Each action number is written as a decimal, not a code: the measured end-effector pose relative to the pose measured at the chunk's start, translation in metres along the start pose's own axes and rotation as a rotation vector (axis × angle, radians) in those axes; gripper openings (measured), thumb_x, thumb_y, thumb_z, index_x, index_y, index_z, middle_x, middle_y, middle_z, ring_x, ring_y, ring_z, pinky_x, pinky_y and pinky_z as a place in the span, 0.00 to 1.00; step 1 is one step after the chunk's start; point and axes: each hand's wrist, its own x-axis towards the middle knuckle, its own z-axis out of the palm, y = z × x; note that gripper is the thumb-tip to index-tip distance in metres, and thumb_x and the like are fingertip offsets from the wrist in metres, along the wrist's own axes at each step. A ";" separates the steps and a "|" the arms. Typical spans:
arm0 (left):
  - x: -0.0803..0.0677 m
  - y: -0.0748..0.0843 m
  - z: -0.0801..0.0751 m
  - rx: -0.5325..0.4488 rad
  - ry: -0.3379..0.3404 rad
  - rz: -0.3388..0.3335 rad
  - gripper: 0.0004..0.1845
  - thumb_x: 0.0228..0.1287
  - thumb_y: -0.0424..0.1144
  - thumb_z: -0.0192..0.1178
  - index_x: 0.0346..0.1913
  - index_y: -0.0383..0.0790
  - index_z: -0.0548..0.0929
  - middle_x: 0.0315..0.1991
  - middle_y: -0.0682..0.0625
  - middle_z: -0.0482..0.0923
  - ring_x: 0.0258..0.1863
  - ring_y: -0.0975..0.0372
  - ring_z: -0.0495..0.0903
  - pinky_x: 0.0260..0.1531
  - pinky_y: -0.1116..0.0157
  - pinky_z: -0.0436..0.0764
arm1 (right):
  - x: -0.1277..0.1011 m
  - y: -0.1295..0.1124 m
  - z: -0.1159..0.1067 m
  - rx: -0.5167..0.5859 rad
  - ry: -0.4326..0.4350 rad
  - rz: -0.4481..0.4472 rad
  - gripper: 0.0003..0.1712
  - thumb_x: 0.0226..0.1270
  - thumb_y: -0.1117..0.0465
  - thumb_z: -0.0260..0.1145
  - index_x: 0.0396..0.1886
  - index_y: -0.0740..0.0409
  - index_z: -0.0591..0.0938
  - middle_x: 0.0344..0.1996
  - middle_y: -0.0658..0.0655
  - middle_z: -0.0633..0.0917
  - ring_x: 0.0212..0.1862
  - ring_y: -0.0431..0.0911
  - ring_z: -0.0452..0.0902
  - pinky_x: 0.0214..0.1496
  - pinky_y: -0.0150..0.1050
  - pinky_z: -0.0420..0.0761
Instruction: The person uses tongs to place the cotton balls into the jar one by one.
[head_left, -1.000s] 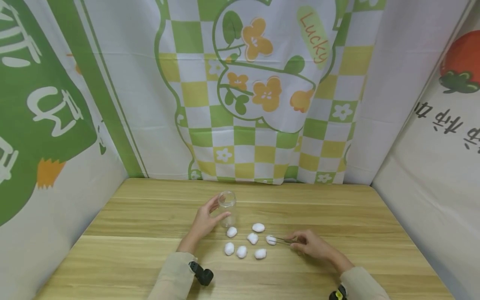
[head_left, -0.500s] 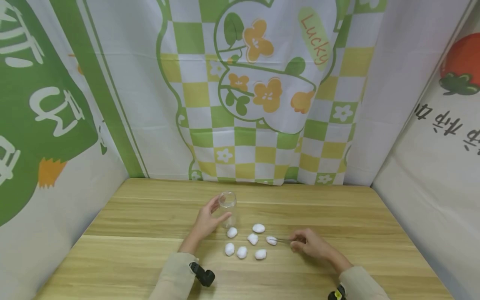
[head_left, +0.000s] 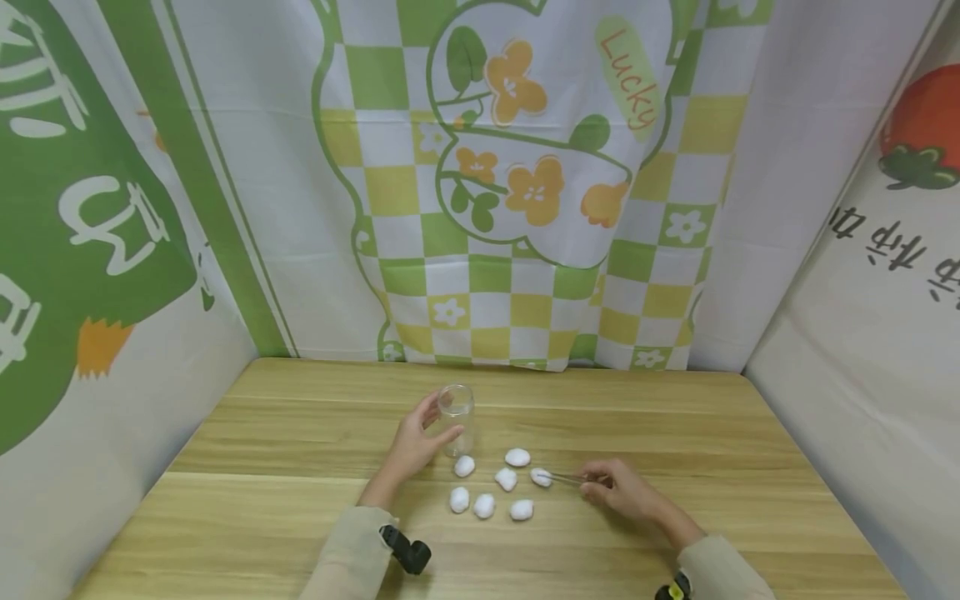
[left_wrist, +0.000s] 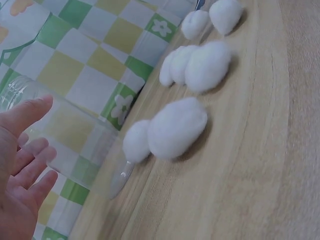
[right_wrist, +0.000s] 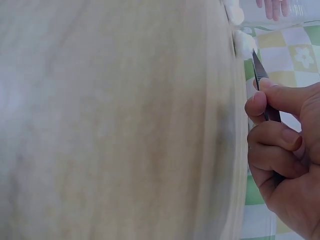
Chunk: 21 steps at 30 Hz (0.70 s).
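Left hand (head_left: 414,442) curls round a clear jar (head_left: 455,408), thumb on the near side and fingers behind it; the jar stands upright on the table (head_left: 247,467), mouth up. In the left wrist view the fingers (left_wrist: 31,160) lie against the glass, loosely spread.

Right hand (head_left: 618,490) pinches tweezers (head_left: 567,478) between thumb and forefinger, the other fingers curled under (right wrist view shows the grip plainly). Tweezer tips are at a cotton ball (head_left: 542,477), the rightmost of the group; whether the tips have closed on it I cannot tell.

Six other balls lie loose on the table between the hands: one (head_left: 464,466) just beside the jar's base, one (head_left: 517,457) behind, one (head_left: 506,478) in the middle, and three (head_left: 484,505) in a near row.

Patterned cloth (head_left: 517,183) hangs behind the table.
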 end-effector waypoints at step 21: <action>0.003 0.001 0.001 -0.099 -0.036 -0.009 0.35 0.59 0.32 0.66 0.67 0.31 0.63 0.67 0.33 0.68 0.70 0.42 0.66 0.74 0.47 0.63 | 0.002 -0.015 -0.006 0.038 0.003 0.055 0.18 0.70 0.62 0.60 0.56 0.65 0.80 0.53 0.70 0.83 0.23 0.30 0.61 0.25 0.25 0.68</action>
